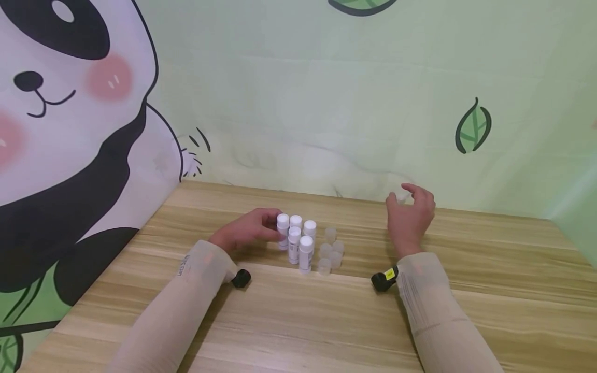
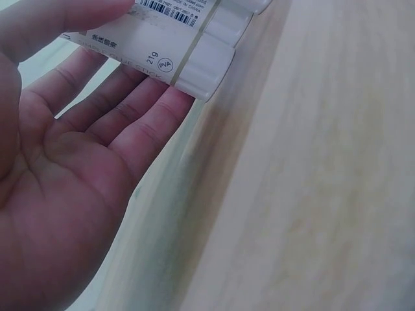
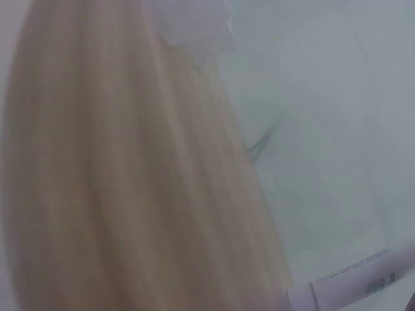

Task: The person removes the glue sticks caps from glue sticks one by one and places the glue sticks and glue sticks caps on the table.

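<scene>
Several white glue sticks [image 1: 305, 255] stand upright in a tight group on the wooden table. My left hand [image 1: 249, 228] reaches in from the left and grips the leftmost one [image 1: 282, 224], thumb on the near side, fingers behind. In the left wrist view, printed text and a barcode show on this glue stick [image 2: 136, 48]. My right hand [image 1: 410, 220] is raised near the back of the table, thumb and index finger pinching a whitish thing. In the right wrist view this shows as a glue stick [image 3: 350, 282], blurred and partly cut off.
Small translucent caps [image 1: 325, 266] stand just right of the glue sticks. Behind the wooden table [image 1: 298, 321] hangs a pale green wall cloth [image 1: 289, 103] with a panda and leaves printed on it. A blurred pale shape [image 3: 191, 26] shows at the top of the right wrist view.
</scene>
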The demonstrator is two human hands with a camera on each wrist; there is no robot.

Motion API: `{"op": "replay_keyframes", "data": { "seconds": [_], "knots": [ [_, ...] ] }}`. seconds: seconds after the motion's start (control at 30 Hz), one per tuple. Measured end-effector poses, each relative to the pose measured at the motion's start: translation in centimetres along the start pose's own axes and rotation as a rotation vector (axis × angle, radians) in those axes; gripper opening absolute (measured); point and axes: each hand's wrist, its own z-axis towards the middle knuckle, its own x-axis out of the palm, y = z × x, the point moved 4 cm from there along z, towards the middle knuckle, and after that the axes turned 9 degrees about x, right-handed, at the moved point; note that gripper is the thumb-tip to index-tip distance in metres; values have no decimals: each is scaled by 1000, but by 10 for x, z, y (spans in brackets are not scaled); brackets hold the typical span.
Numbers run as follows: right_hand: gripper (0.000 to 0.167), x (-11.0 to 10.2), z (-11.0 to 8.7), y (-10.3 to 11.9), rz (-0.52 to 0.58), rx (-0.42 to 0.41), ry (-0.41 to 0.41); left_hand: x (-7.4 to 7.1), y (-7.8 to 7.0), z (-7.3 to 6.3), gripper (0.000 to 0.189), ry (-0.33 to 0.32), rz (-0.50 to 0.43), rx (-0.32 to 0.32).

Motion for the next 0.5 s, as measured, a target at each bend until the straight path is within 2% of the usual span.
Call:
{"op": "replay_keyframes", "data": {
  "seconds": [0.2,0.5],
  "knots": [
    [39,-2,3,-8,-7,73,30,0,1,0,35,0,2,-15],
    [48,-3,4,-15,-15,227,97,0,-1,0,32,3,-2,28]
  ]
}}
